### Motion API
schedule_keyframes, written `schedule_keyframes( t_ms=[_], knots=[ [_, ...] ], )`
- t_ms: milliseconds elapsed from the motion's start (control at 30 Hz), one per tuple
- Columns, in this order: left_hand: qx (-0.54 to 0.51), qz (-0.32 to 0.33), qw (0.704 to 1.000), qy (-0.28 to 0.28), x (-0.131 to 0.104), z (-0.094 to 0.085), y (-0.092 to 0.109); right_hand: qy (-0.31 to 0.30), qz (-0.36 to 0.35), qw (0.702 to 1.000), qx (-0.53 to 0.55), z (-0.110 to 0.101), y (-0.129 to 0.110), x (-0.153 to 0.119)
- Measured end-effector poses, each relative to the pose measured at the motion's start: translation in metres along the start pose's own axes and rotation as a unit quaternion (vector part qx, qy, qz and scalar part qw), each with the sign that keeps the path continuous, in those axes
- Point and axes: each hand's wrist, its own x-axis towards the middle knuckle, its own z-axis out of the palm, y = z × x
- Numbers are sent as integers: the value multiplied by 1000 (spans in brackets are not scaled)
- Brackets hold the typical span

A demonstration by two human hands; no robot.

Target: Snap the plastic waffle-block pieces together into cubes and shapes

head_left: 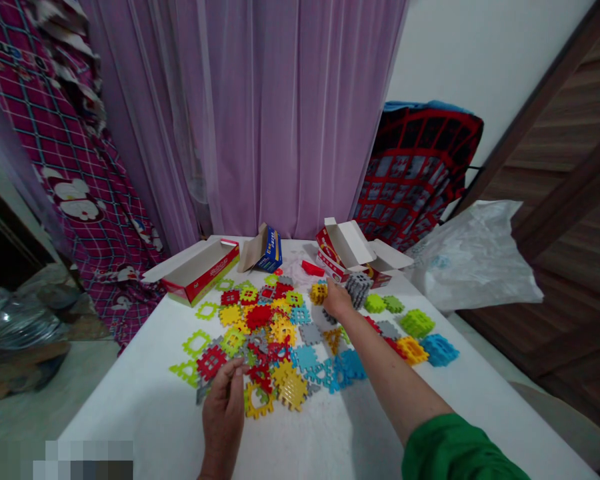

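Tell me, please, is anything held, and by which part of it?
It cannot be told for certain: the right hand is at the right side of the yellow block, but any grip is hidden. The left hand shows no held piece.

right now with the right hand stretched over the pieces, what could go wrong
The right hand is close beside the gray stack, so a sideways brush might topple it. The right forearm passes over loose blue pieces; dropping it could scatter them.
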Motion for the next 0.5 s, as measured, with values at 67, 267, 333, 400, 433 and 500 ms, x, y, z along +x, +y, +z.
schedule_keyframes(
  t_ms=[67,267,333,400,433,500],
  knots=[
    [-2,-2,1000,0,0,0,0,13,-30,999,-18,-6,-1,1],
    [-6,-2,1000,-7,1,-2,-1,-57,-150,985,-54,-30,-2,24],
    [-9,-7,1000,-12,1,-3,0,-84,-157,982,-63,-34,-1,34],
    [-6,-10,1000,-13,0,-3,1,-102,-157,980,-72,-36,0,42],
    [-5,-10,1000,-7,0,-3,1,-107,-156,979,-75,-36,1,45],
    [-1,-9,1000,2,-1,-3,1,-114,-157,978,-78,-35,2,48]
  ],
)
